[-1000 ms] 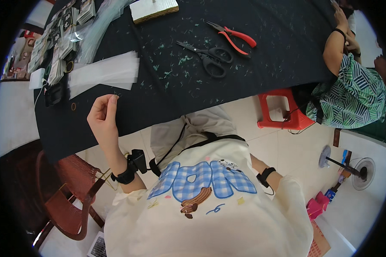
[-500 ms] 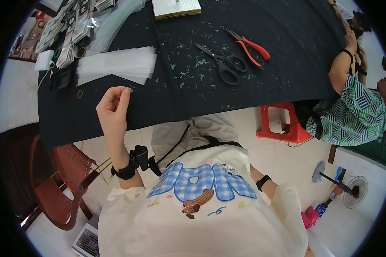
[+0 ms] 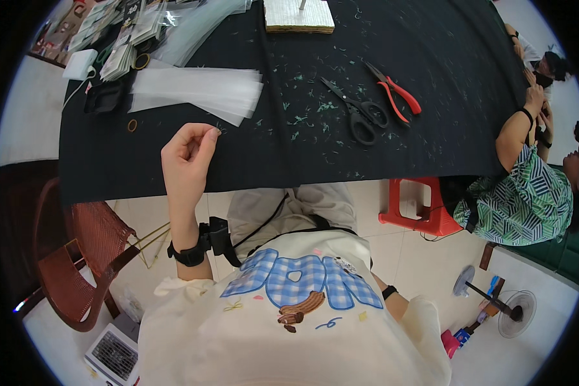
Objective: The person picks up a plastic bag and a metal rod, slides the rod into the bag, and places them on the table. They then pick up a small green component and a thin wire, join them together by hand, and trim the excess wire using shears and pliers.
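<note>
Over the near left part of the black-covered table [image 3: 238, 164], my left hand [image 3: 190, 148] is closed in a pinch. At its thumb and fingertip shows something thin and tiny that I cannot make out. Just beyond it lie overlapping clear plastic sleeves [image 3: 199, 90], with a small brown ring [image 3: 132, 125] to the left. Black-handled scissors [image 3: 357, 112] and red-handled pliers [image 3: 395, 93] rest on the cloth to the right, both apart from the hand. Of my right arm only the wrist with a black band [image 3: 389, 293] shows beside the shirt; my right hand is hidden.
Stacks of packaged cards [image 3: 125, 55], a black tray [image 3: 104, 98] and a white charger [image 3: 80, 64] crowd the far left. A white board [image 3: 299, 18] with an upright pin stands at the back. Green scraps litter the cloth. A person in a patterned top [image 3: 527, 199] sits at the right.
The whole view has shifted, with the table things now further right and slightly lower. My left hand stays pinched, near the sleeves. The tools lie as before.
</note>
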{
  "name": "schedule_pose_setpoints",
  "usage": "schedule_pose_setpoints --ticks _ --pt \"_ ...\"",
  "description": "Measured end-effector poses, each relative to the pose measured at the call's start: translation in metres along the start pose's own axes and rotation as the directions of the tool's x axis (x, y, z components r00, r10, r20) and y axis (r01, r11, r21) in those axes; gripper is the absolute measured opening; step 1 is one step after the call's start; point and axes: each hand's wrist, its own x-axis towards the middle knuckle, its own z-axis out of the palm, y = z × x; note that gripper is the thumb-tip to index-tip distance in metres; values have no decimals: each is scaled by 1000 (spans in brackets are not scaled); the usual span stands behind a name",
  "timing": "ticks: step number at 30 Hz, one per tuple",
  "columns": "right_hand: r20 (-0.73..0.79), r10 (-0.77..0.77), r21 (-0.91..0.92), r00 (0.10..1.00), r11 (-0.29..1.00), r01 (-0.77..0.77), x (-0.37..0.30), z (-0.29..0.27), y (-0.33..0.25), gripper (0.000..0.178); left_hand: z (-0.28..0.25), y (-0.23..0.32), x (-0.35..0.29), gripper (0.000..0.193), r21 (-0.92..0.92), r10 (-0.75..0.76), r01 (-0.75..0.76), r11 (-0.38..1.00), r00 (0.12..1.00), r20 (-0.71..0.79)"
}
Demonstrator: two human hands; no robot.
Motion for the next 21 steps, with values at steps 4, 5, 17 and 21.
schedule_pose_setpoints --ticks 4,5,17,21 --pt "21 -39 -7 999 999 39 -14 8 9 28 -4 2 -4 9 12 -16 16 1000 1000 -13" --pt "25 -48 -6 999 999 48 -16 10 11 28 -6 1 -6 9 19 -19 19 1000 1000 -18" --pt "-15 -66 122 998 990 68 -3 5 10 29 -3 -2 -3 10 30 8 -8 1000 1000 -11" --pt "-28 -71 150 997 986 74 0 -2 13 29 -2 -1 -1 10 16 23 -23 1000 1000 -14"
